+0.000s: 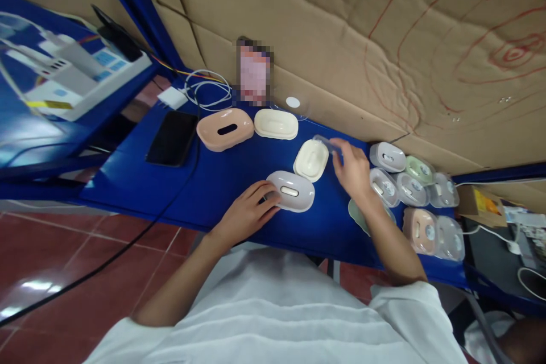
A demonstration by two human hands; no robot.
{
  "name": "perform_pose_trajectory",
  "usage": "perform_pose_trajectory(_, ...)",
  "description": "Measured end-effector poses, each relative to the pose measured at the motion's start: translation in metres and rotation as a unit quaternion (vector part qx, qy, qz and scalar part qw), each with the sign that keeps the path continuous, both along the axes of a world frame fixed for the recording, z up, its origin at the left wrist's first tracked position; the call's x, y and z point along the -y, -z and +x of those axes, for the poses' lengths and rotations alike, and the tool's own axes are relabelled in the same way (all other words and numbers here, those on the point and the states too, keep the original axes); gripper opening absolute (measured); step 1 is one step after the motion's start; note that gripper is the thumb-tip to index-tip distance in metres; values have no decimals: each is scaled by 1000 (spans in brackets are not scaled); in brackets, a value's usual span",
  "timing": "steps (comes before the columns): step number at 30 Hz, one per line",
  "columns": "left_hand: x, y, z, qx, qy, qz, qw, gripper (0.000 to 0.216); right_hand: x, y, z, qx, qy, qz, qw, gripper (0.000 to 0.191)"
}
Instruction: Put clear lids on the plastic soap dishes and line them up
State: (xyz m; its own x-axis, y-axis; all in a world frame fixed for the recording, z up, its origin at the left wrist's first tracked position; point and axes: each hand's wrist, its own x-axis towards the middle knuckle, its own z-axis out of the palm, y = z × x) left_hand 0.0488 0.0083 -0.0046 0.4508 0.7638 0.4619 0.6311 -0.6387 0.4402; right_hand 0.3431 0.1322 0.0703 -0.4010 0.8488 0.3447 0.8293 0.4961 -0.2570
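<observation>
My left hand (249,210) rests on the blue table (140,182), its fingers curled against the left end of a pale grey oval box lid (292,190) with a slot in its top. My right hand (353,169) is raised just right of a cream oval box (311,160), pinching a clear plastic piece (325,143) between thumb and fingers. A pale green piece (356,215) lies half hidden under my right forearm.
A pink oval lid (224,129) and a cream oval tray (276,124) lie further back. Several wrapped oval boxes (409,189) are stacked at the right. A black phone (173,137), a white charger (172,98) with cable, and cardboard walls (384,40) surround the table.
</observation>
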Motion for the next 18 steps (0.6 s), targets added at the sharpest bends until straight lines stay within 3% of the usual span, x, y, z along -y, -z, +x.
perform_pose_trajectory(3,4,4,-1,20,-27,16,999,41,51,1,-24,68,-79,50,993,38)
perform_pose_trajectory(7,8,9,-3,68,-62,1,996,65,99,14,-46,84,-177,-16,980,43)
perform_pose_trajectory(12,4,8,-5,72,-26,-45,996,74,109,26,-42,42,-190,-63,979,46)
perform_pose_trajectory(18,1,6,-7,65,-11,-44,997,59,118,42,-35,65,-213,-30,974,48)
